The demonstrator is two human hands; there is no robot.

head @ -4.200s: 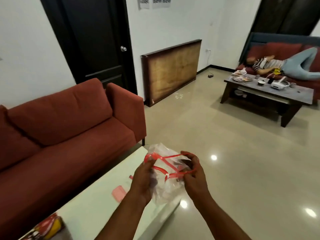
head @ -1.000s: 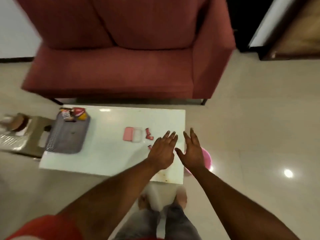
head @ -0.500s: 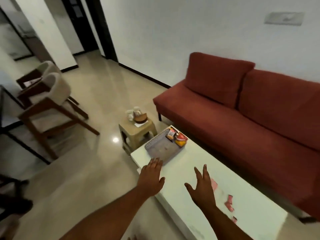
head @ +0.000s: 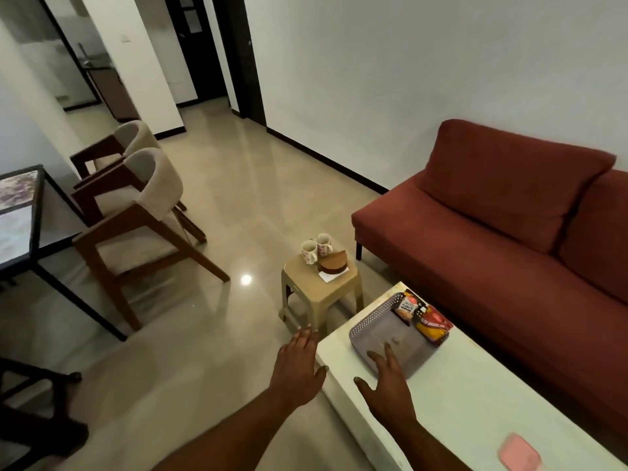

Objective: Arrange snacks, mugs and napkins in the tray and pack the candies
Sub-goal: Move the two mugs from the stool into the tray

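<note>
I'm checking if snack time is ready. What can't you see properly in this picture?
All in the head view:
- The pink thing on the white table: blurred, cut by the bottom edge.
- The mugs on the stool: too small to see inside.
- The brown thing beside them: too small to name.
- The right hand covers the tray's near corner; touching or hovering, cannot tell.

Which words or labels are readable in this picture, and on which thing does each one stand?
"SALTED PEANUTS" (small, likely reading): pale snack packet in the tray.
Red and yellow packet: print too blurred to read.
Mugs on the stool: red marks, not readable.
</note>
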